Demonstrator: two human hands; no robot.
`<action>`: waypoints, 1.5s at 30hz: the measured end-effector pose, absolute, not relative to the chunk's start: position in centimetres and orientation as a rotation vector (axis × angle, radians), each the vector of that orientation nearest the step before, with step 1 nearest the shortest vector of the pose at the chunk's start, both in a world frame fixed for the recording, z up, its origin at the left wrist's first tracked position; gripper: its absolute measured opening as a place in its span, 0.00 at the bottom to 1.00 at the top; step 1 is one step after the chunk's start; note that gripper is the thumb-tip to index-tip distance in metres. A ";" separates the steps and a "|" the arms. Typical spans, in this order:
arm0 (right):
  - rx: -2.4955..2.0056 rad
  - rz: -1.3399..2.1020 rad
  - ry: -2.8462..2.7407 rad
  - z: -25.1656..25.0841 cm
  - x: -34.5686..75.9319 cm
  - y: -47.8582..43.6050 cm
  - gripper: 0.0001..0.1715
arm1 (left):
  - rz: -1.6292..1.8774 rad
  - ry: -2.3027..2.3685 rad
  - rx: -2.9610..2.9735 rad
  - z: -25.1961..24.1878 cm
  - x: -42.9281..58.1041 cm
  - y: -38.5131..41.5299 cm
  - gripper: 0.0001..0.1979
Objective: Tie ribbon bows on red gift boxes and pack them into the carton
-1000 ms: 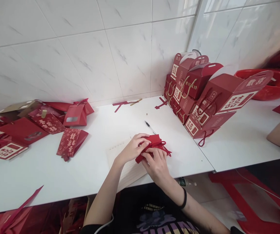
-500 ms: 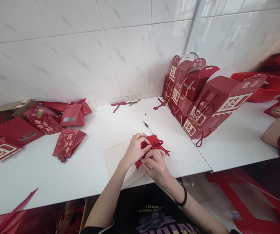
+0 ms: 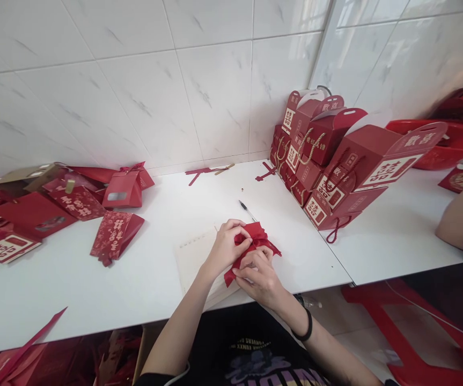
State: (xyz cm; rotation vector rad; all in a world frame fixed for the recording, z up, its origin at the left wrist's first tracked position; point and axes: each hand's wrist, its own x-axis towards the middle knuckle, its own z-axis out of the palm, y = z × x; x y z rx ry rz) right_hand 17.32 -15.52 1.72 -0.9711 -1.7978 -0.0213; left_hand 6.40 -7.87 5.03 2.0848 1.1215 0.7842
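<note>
pinching the red ribboned packet [image 3: 257,231], both hands [image 3: 223,247] [image 3: 260,276] hold it between them.

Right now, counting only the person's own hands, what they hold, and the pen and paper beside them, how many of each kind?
Hands: 2, left hand and right hand
Red ribboned piece: 1
Pen: 1
Hole-punched notepad: 1
Total: 5

A white desk [image 3: 151,279] carries stacked red boxes [image 3: 336,177], a heap of red packaging [image 3: 74,203], a pen [image 3: 248,209] and, apparently, a notebook [image 3: 193,257].
</note>
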 end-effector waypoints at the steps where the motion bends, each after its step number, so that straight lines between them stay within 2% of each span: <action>1: -0.953 -0.008 -1.817 1.9 17.5 -15.7 0.11 | 0.786 1.126 2.085 5.0 6.4 -7.9 0.04; 4: -0.921 0.028 -1.841 2.5 18.8 -16.1 0.05 | 0.780 1.131 2.087 5.0 6.4 -7.8 0.03; 8: -1.251 0.010 -1.547 2.7 21.5 -16.0 0.07 | 0.776 1.135 2.080 5.1 6.5 -7.8 0.04; 11: -1.585 0.278 -1.409 2.4 23.0 -15.4 0.16 | 0.763 1.145 2.068 5.2 6.5 -7.9 0.04; 14: -1.680 0.659 -1.418 2.3 23.5 -15.1 0.23 | 0.746 1.159 2.070 5.2 6.5 -8.0 0.04; 20: -1.515 0.840 -1.375 2.6 23.5 -15.2 0.23 | 0.754 1.164 2.101 5.3 6.6 -8.1 0.04; 37: -1.619 0.853 -1.444 3.8 25.7 -16.5 0.22 | 0.747 1.158 2.049 5.3 6.5 -8.0 0.04; 42: -1.659 0.567 -1.209 5.1 25.8 -15.2 0.21 | 0.917 1.133 1.971 4.5 6.5 -8.4 0.01; 45: -1.669 0.488 -1.307 5.6 25.0 -13.6 0.22 | 1.139 1.200 1.880 4.1 6.5 -8.7 0.11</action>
